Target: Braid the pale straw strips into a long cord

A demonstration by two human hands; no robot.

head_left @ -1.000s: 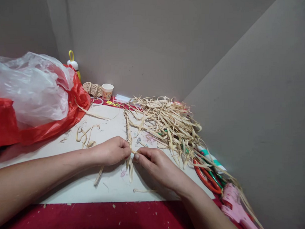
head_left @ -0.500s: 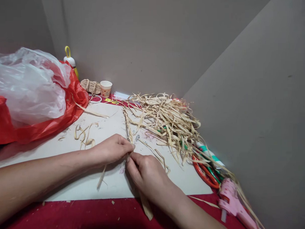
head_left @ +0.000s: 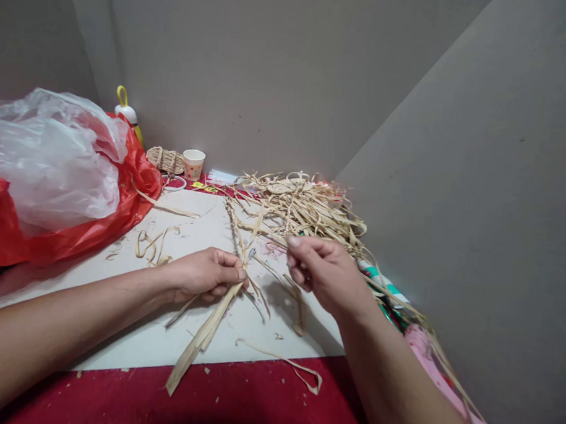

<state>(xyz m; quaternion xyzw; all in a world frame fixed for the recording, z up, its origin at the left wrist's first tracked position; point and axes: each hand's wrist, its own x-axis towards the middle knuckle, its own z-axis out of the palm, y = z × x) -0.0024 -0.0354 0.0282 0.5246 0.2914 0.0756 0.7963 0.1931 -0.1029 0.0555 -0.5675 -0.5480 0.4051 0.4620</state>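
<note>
My left hand [head_left: 215, 275] is closed, thumb against finger, on a braid of dried straw strips [head_left: 236, 229] lying on the white board. A wide loose strip [head_left: 204, 338] trails from under its fingertips toward the front edge, with thinner ends spreading to the right. My right hand [head_left: 319, 269] is raised apart from the braid, in front of the straw pile [head_left: 310, 205]. Its thumb and fingers are pressed together. Whether a thin strand is between them I cannot make out, since straw lies right behind the fingertips.
A red and white plastic bag [head_left: 53, 164] fills the left. At the back stand a paper cup [head_left: 194, 165], a woven straw piece [head_left: 165, 160] and a yellow-white bottle [head_left: 127, 113]. A pink glue gun [head_left: 430, 355] lies at right, partly behind my arm. Grey walls enclose the back and right.
My right hand has left the braid and moved up and to the right. The wide strip now points to the front left, and a thin curled strip lies at the front edge.
</note>
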